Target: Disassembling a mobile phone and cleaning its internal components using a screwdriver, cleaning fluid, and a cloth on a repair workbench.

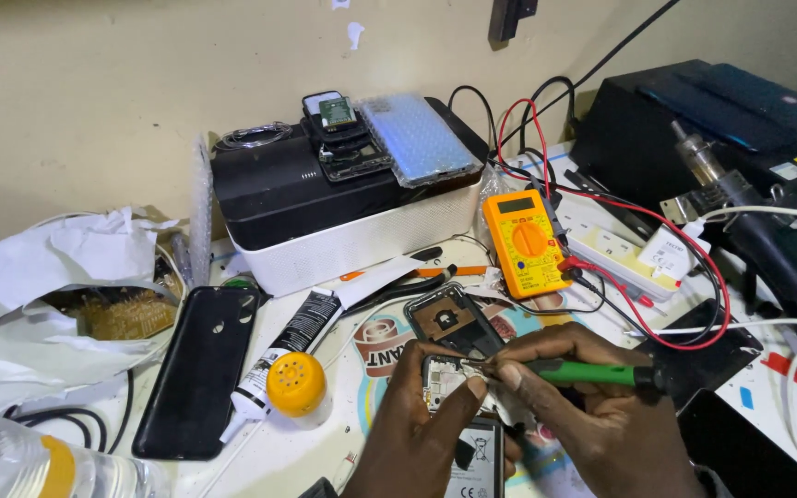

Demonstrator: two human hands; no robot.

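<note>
We steady the opened black phone body [449,383] with our left hand [417,420], fingertips pinching its top edge, while our right hand [592,406], closed around a green-handled screwdriver [583,373], works its upper screws; next comes steady, upright pressure.

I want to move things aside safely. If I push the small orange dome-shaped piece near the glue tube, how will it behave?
The orange dome would probably slide lightly; it looks like small hollow plastic. Its rounded top may wobble or roll if tipped. It touches the glue tube, so that might shift too.

Glue tube [280,355] and multimeter [525,243] flanking hands
</note>
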